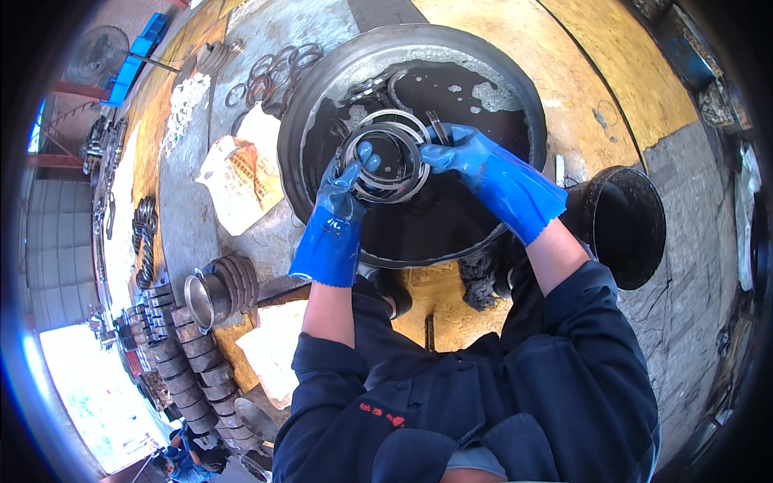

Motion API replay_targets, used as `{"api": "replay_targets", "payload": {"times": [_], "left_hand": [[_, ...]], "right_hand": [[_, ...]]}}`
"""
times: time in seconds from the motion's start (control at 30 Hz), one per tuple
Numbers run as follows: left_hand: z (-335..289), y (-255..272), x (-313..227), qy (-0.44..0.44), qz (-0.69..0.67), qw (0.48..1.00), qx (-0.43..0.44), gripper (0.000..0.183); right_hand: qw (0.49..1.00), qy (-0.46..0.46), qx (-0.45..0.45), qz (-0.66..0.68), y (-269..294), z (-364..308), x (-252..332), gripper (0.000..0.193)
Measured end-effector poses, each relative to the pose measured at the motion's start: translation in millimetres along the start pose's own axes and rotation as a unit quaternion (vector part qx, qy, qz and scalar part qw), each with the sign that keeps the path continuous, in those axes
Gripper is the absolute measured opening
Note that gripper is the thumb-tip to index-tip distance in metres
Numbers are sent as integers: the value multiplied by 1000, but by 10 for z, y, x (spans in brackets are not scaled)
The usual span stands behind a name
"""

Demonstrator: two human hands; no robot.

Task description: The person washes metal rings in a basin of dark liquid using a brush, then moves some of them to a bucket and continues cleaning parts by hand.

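Note:
My left hand [342, 189], in a long blue rubber glove, grips the left side of a metal ring [386, 196], thumb over its rim. The ring is wet and shiny, and is held over a wide round black basin [294, 97] of dark liquid. Another bright ring edge shows just behind it. My right hand [463, 153], gloved the same way, is closed at the ring's right side. A dark narrow piece [437, 129] sticks up from its fingers; its kind is unclear. More metal parts [366, 88] lie partly in the liquid at the basin's far side.
Left of the basin lie a printed sack [241, 173] and several dark rings [282, 68]. Stacked metal cylinders [193, 362] and a ribbed metal part [208, 299] stand lower left. A black bucket [628, 229] is at the right. Another person [185, 460] appears at the lower left edge.

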State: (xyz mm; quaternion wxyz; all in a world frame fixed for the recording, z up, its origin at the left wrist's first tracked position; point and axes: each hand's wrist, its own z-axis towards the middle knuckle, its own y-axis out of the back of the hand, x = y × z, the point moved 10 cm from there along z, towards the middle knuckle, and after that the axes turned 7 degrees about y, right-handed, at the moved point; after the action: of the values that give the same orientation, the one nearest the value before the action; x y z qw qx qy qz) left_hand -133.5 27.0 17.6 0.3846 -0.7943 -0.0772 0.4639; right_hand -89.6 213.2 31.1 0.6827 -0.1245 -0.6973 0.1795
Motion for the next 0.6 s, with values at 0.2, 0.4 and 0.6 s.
{"api": "replay_targets", "payload": {"times": [0.2,0.4,0.6], "left_hand": [[12,-86,83,25,30,999,-7,43],[53,-147,83,7,42,998,-43,38],[45,-36,-42,-97,193,965,-147,32]], "right_hand": [[966,-62,-83,-236,183,-12,-18,32],[978,-88,-117,-152,340,-42,-111,27],[952,14,-126,-278,346,-37,96,21]]}}
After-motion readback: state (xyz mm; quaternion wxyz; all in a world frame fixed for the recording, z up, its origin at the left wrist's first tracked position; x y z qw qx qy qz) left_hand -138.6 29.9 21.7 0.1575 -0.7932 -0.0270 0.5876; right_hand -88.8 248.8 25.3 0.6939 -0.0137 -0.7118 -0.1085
